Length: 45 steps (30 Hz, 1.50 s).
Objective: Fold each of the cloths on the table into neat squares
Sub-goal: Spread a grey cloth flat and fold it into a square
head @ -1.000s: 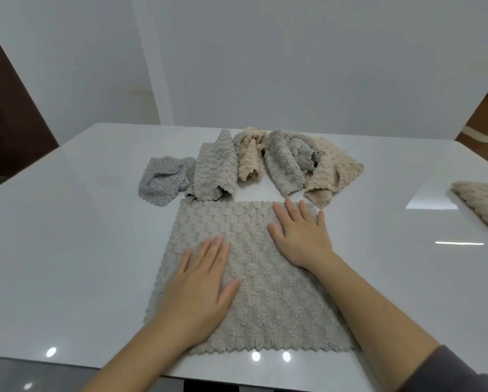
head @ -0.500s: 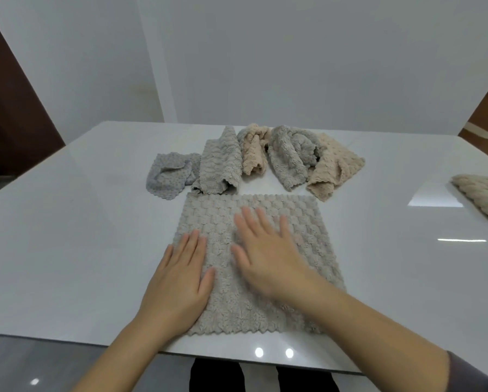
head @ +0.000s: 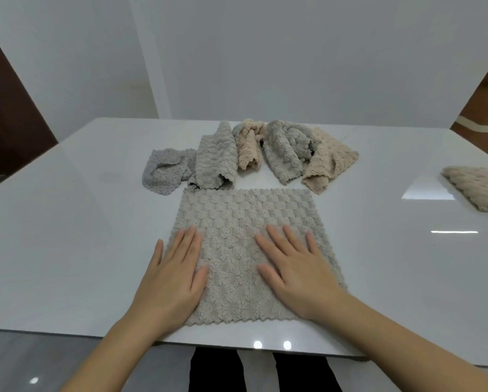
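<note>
Two hands lie flat on the grey-beige fleece cloth (head: 245, 216), which is spread open by the near edge of the white table (head: 67, 222). The left hand (head: 169, 281) is at its 9 o'clock edge and the right hand (head: 296, 275) toward 4 o'clock. All fingers are straight and released, gripping nothing, apparently to smooth and pin the cloth before folding. Five crumpled cloths (head: 248, 151) wait at 12 o'clock. A beige cloth (head: 480, 190), seemingly folded, sits at 3 o'clock.
</note>
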Motion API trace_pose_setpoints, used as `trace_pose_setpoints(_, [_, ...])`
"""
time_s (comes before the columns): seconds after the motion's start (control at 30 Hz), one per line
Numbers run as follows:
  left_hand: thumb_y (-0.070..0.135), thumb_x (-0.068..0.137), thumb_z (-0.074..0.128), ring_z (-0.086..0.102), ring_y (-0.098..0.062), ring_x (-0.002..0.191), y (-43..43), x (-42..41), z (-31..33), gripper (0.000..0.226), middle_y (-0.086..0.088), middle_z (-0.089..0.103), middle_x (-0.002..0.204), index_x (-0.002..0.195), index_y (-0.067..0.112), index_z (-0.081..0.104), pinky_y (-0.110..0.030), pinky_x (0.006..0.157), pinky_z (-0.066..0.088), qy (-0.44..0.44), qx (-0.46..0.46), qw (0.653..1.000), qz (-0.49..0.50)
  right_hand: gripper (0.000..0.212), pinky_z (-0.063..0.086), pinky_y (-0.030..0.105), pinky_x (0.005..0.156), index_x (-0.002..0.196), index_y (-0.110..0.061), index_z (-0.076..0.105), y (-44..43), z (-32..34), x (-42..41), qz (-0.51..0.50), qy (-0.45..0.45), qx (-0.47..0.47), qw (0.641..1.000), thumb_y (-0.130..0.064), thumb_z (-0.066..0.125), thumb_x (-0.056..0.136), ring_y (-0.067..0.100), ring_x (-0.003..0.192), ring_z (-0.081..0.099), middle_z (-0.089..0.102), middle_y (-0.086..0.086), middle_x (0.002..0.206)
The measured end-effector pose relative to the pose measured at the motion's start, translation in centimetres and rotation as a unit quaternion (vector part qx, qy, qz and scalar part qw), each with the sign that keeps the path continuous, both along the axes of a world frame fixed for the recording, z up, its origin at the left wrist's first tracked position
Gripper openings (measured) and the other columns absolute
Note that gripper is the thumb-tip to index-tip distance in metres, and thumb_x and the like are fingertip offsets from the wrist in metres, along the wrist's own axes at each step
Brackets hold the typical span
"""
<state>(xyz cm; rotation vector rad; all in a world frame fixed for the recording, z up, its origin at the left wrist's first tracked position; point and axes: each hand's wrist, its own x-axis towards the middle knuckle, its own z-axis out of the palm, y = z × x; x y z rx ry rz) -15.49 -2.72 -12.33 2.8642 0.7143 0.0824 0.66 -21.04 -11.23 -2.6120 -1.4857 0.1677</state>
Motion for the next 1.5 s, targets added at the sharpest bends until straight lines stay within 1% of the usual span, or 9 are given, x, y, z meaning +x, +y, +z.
trace_pose_setpoints(0.2, [0.070, 0.068, -0.035, -0.033, 0.006, 0.137, 0.8, -1.1, -0.1, 0.095, 0.014, -0.027, 0.156, 0.150, 0.026, -0.020, -0.032, 0.118, -0.018, 0.015, 0.009, 1.000, -0.024, 0.068, -0.013, 0.040, 0.120, 0.151, -0.041, -0.012, -2.7, -0.2, 1.7, -0.003, -0.007, -0.024, 1.000, -0.067, -0.002, 0.089, 0.014, 0.146, -0.023, -0.021, -0.015, 0.158])
trace_pose_setpoints(0.47, [0.075, 0.065, -0.034, -0.033, 0.007, 0.136, 1.7, -2.7, 0.7, 0.096, 0.016, -0.029, 0.154, 0.148, 0.027, -0.022, -0.026, 0.115, -0.021, 0.037, 0.003, 0.999, -0.032, 0.083, -0.020, 0.038, 0.117, 0.152, -0.034, -0.016, -5.9, 0.3, 3.3, -0.004, 0.014, -0.039, 0.999, -0.072, -0.016, 0.078, 0.006, 0.142, -0.032, -0.026, -0.017, 0.157])
trace_pose_setpoints(0.57, [0.066, 0.080, -0.014, -0.027, 0.002, 0.141, 1.8, -0.6, 2.1, 0.086, 0.009, -0.022, 0.158, 0.153, 0.021, -0.014, -0.023, 0.116, -0.017, -0.015, -0.005, 1.000, -0.012, 0.078, -0.019, 0.038, 0.118, 0.153, -0.029, -0.013, -3.8, 1.8, 4.5, -0.026, 0.022, 0.011, 0.999, -0.065, -0.013, 0.084, 0.007, 0.144, -0.027, -0.023, -0.014, 0.158])
trace_pose_setpoints(0.63, [0.054, 0.094, 0.001, -0.021, -0.002, 0.144, 1.9, 2.8, 3.3, 0.072, 0.006, -0.018, 0.160, 0.154, 0.017, -0.010, -0.025, 0.118, -0.013, -0.048, -0.012, 0.999, -0.018, 0.065, -0.016, 0.039, 0.119, 0.155, -0.025, -0.009, -0.3, 2.5, 5.5, -0.029, 0.022, 0.032, 0.999, -0.054, -0.001, 0.097, 0.010, 0.146, -0.022, -0.019, -0.010, 0.160])
trace_pose_setpoints(0.8, [0.035, 0.104, 0.015, -0.007, -0.010, 0.149, 1.8, 12.0, 2.9, 0.058, -0.001, -0.006, 0.164, 0.156, 0.015, 0.000, -0.035, 0.122, -0.002, -0.004, -0.025, 0.997, -0.076, 0.058, -0.004, 0.049, 0.121, 0.157, -0.018, 0.001, 8.4, 1.0, 7.2, -0.032, 0.021, 0.000, 0.999, -0.040, 0.012, 0.104, 0.020, 0.150, -0.008, -0.006, 0.000, 0.164])
trace_pose_setpoints(1.03, [0.043, 0.103, 0.012, -0.006, -0.013, 0.150, 4.7, 12.8, 0.5, 0.062, -0.002, -0.006, 0.164, 0.156, 0.014, -0.002, -0.039, 0.122, -0.003, 0.025, -0.001, 1.000, -0.012, 0.061, -0.005, 0.049, 0.120, 0.157, -0.023, 0.003, 8.5, -0.3, 8.9, -0.053, 0.005, -0.008, 0.999, -0.049, 0.011, 0.103, 0.020, 0.151, -0.006, -0.004, -0.004, 0.164])
trace_pose_setpoints(1.33, [0.050, 0.101, 0.010, -0.010, -0.019, 0.150, 7.9, 8.8, -0.2, 0.070, -0.007, -0.011, 0.163, 0.155, 0.009, -0.006, -0.044, 0.121, -0.006, 0.034, -0.006, 0.992, 0.118, 0.069, -0.008, 0.051, 0.120, 0.156, -0.014, -0.003, 4.1, -0.6, 10.7, -0.129, 0.004, -0.023, 0.991, -0.053, 0.010, 0.101, 0.023, 0.149, -0.015, -0.012, 0.004, 0.163])
trace_pose_setpoints(1.43, [0.053, 0.100, 0.008, -0.010, -0.021, 0.150, 8.6, 7.3, -0.3, 0.074, -0.010, -0.008, 0.163, 0.154, 0.004, -0.004, -0.045, 0.121, -0.006, 0.038, 0.002, 0.987, 0.157, 0.069, -0.009, 0.054, 0.119, 0.156, -0.013, -0.002, 3.0, -0.5, 10.7, -0.145, 0.000, -0.025, 0.989, -0.052, 0.008, 0.101, 0.023, 0.149, -0.015, -0.010, 0.004, 0.164])
trace_pose_setpoints(1.5, [0.051, 0.100, 0.014, -0.001, -0.024, 0.150, 8.7, 6.2, 0.0, 0.073, -0.013, 0.003, 0.163, 0.154, 0.001, 0.006, -0.045, 0.122, -0.002, 0.004, 0.044, 0.986, 0.162, 0.067, -0.007, 0.055, 0.119, 0.156, -0.010, 0.003, 2.3, -0.1, 10.1, -0.160, -0.019, 0.006, 0.987, -0.049, 0.011, 0.102, 0.024, 0.150, -0.012, -0.005, 0.007, 0.164])
